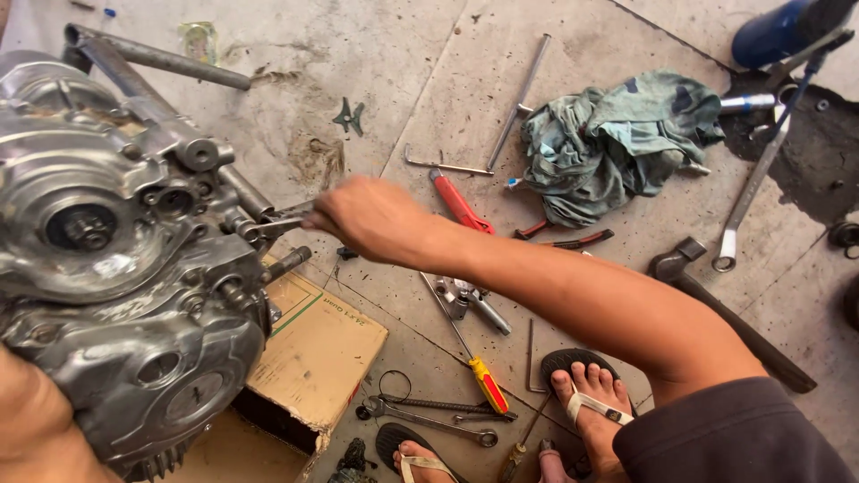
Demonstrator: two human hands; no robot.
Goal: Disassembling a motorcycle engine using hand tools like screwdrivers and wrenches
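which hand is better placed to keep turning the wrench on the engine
Right. The right hand already grips the wrench seated on the engine. The left arm only rests low against the casing, its hand out of view.

Silver-grey engine case, tan cardboard box, teal-green rag, red-handled pliers

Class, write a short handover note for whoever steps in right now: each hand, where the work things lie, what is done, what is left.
Right hand: gripping a spanner set on a fitting at the engine's right side.
Left hand: out of view; only a bare arm shows under the engine.
Engine rests on a cardboard box.
Screwdriver, red pliers, hammer and rag lie on the floor.
Done: cannot tell.
Left: the fitting is still mounted.
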